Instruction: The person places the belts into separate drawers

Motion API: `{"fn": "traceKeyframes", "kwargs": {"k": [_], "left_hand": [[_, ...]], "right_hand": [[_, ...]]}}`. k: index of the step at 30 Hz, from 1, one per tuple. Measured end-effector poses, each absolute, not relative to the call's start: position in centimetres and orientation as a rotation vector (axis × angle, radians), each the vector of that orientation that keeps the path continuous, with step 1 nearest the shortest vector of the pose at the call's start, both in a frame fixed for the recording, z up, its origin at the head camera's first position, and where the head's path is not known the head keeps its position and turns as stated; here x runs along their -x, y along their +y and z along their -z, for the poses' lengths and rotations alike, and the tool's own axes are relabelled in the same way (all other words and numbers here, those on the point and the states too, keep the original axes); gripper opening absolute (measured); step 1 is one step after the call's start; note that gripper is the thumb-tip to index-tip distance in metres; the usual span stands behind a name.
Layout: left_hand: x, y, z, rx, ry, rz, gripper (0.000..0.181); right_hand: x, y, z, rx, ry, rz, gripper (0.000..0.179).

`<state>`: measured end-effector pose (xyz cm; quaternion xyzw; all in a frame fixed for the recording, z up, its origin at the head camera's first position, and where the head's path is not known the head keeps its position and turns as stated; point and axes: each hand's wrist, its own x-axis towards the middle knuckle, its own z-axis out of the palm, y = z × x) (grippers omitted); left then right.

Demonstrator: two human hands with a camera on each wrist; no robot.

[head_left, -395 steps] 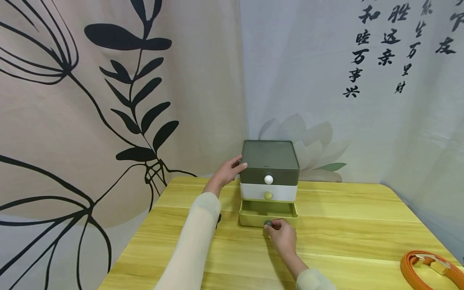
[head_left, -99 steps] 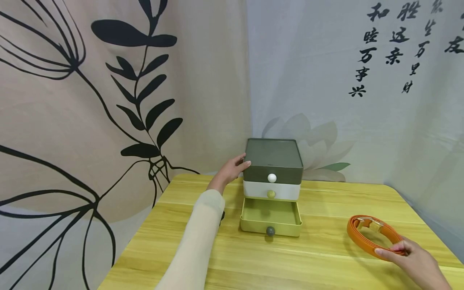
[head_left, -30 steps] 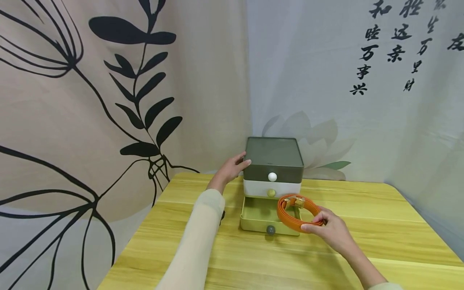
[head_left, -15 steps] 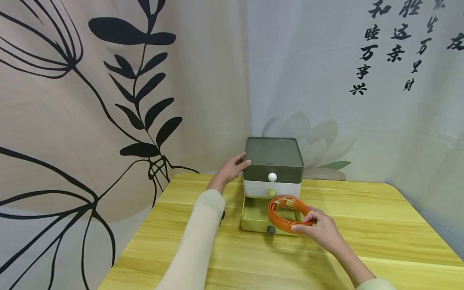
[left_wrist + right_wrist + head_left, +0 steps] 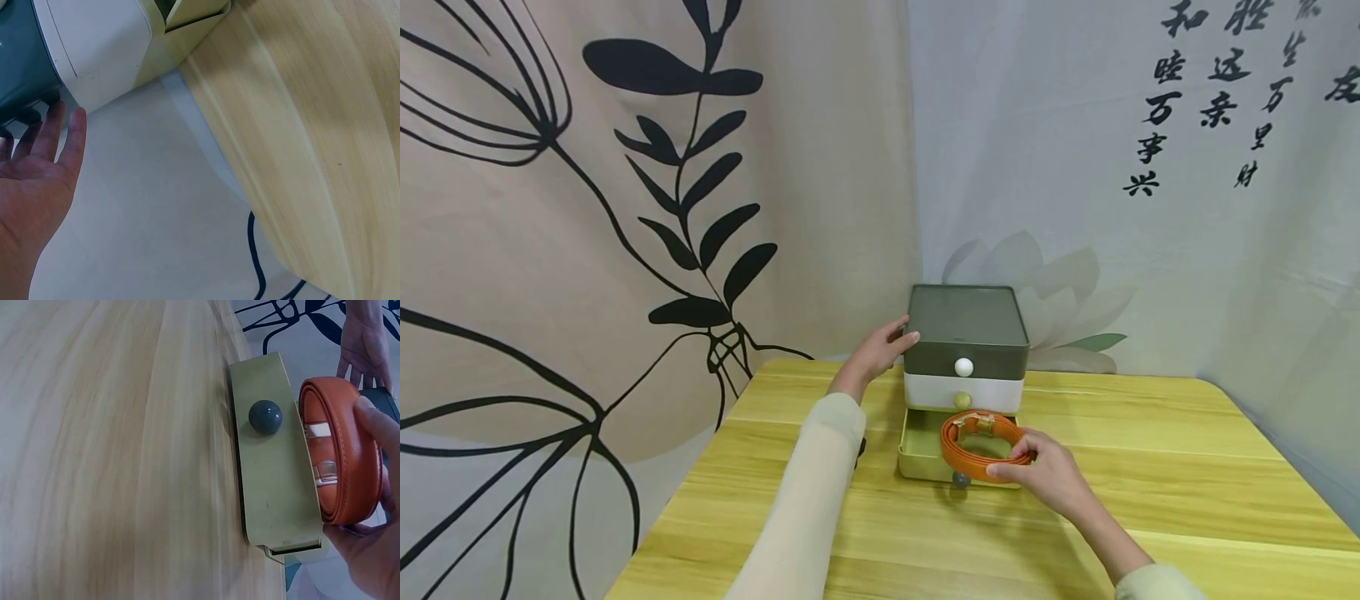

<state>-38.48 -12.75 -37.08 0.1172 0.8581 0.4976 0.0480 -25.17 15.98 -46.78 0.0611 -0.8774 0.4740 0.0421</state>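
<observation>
A coiled orange belt with gold-coloured metal fittings is pinched at its right side by my right hand. In the head view it overlaps the pulled-out green bottom drawer; the right wrist view has the belt right at the drawer's upper edge. A dark grey knob sits on the drawer front. My left hand rests, fingers extended, against the left side of the small three-tier drawer box. In the left wrist view the left hand's fingers reach the dark top tier.
The box stands toward the back of a wooden table. Its dark top drawer has a white knob, its white middle drawer a yellow-green knob. A printed curtain hangs behind the table.
The right hand has let go of the drawer knob, picked up the belt at the right and carried it left to the drawer, which is pulled out further. The left hand stays at the box.
</observation>
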Motion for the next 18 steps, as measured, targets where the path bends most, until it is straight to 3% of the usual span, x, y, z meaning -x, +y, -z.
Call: {"fn": "traceKeyframes", "kwargs": {"k": [18], "left_hand": [[38.3, -12.7, 37.0, -0.352, 2.635, -1.498, 0.068]], "right_hand": [[26.1, 14.3, 46.9, -0.157, -2.742, -1.458, 0.041]]}}
